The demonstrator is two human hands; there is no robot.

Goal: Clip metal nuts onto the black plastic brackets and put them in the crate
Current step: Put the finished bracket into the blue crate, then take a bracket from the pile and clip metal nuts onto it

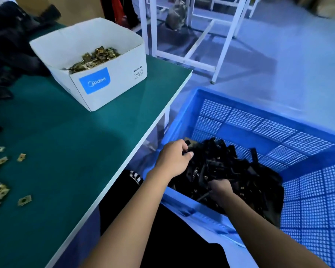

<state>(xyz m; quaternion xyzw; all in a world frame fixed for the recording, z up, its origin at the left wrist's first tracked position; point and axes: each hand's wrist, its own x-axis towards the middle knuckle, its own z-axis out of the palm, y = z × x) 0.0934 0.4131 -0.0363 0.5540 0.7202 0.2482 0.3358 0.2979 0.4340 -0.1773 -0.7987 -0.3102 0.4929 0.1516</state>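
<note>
A blue perforated crate (259, 113) stands to the right of the table and holds a heap of black plastic brackets (230, 171). Both my hands reach into that heap. My left hand (174, 159) has its fingers curled round black brackets at the heap's left side. My right hand (220, 188) is buried in the near part of the heap, its fingers closed on brackets and mostly hidden. A white cardboard box (97, 82) on the green table (75, 142) is filled with brass-coloured metal nuts (95, 57). More loose nuts (0, 182) lie scattered at the table's left edge.
Dark clothing (10, 41) is piled at the table's far left corner. White metal frame legs (191, 55) stand on the floor beyond the table and crate. The table's right edge runs close to the crate's left wall.
</note>
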